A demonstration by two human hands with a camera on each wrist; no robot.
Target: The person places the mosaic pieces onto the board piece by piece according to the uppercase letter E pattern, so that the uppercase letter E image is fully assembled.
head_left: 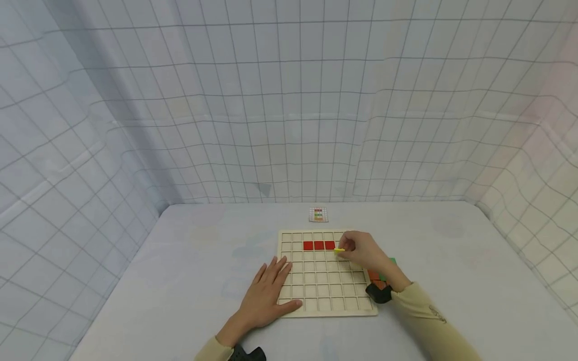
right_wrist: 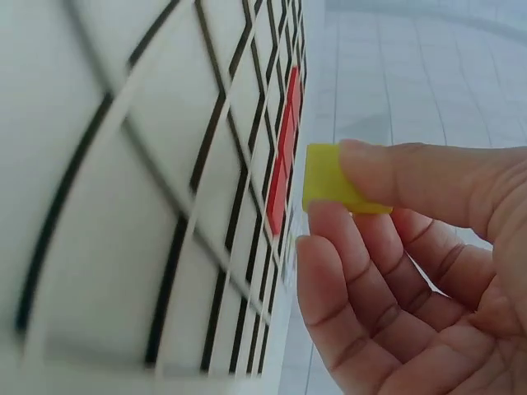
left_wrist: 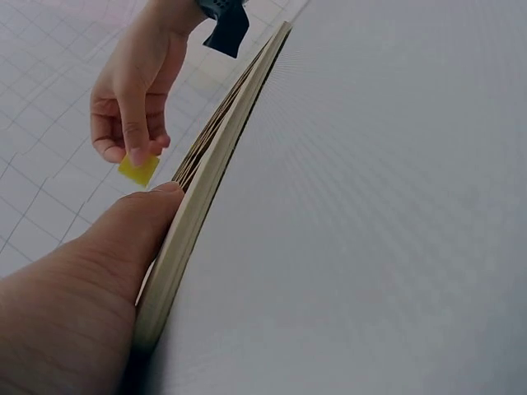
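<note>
A cream grid board (head_left: 322,291) lies flat on the table, with three red square tiles (head_left: 318,245) side by side in a row near its far edge. My right hand (head_left: 363,249) pinches a yellow square tile (right_wrist: 325,177) between thumb and fingers, just above the board to the right of the red row. My left hand (head_left: 265,296) rests with straight, spread fingers on the board's left edge, its thumb (left_wrist: 123,234) lying over the near edge. In the left wrist view the yellow tile shows below the right hand's fingertips.
Orange tiles (head_left: 374,275) and green tiles (head_left: 393,260) lie beside the board's right edge, partly hidden by the right forearm. A small card (head_left: 318,214) with a coloured grid pattern lies beyond the board. White grid-patterned curtains (head_left: 289,100) surround the table (head_left: 194,281).
</note>
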